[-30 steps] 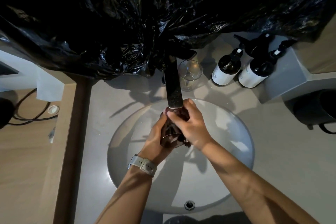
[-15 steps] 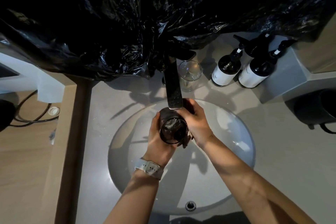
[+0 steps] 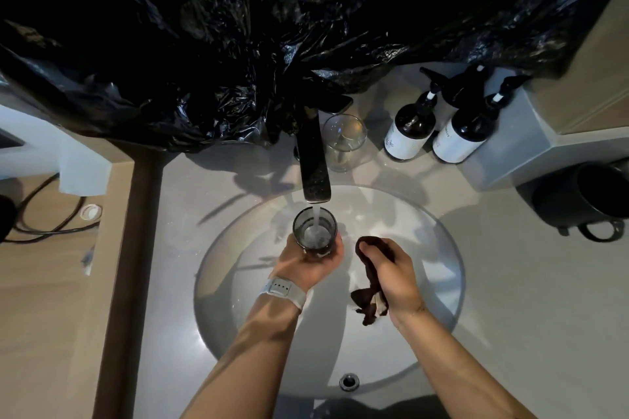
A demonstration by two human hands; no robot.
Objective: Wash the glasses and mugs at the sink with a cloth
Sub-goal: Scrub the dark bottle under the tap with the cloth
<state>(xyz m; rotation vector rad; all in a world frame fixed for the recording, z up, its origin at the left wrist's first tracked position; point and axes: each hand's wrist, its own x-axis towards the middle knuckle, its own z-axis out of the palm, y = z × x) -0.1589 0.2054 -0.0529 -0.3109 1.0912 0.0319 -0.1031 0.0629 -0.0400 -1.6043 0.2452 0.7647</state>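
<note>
I see a pale grey stone desk (image 3: pixel 517 299) under dim light, with hard shadows lying across it. Crumpled black plastic sheeting (image 3: pixel 272 27) covers the wall behind and hangs down to the desk's back edge. To the left a dark wood strip (image 3: pixel 132 248) borders the stone, and beyond it lies a lighter wooden surface (image 3: pixel 44 316) carrying a black cable (image 3: pixel 44 228). At the right a grey raised block (image 3: pixel 510 153) stands against a wood-toned panel (image 3: pixel 592 78).
</note>
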